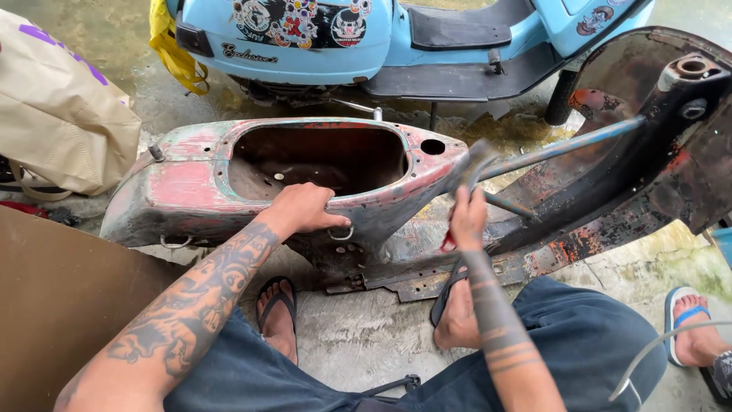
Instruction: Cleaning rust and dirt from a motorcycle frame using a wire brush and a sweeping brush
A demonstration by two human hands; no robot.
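A stripped, rusty scooter body shell with worn red paint lies on the concrete floor in front of me. My left hand grips the near rim of its open seat cavity. My right hand is closed around a blurred tool at the shell's front end, beside a long metal bar that runs up to the rusty front leg shield. Both my feet in flip-flops rest on the floor below the shell.
A light blue scooter with stickers stands behind the shell. A beige bag sits at the left, above a brown board. Another person's foot in a blue sandal is at the right edge. A thin cable curves nearby.
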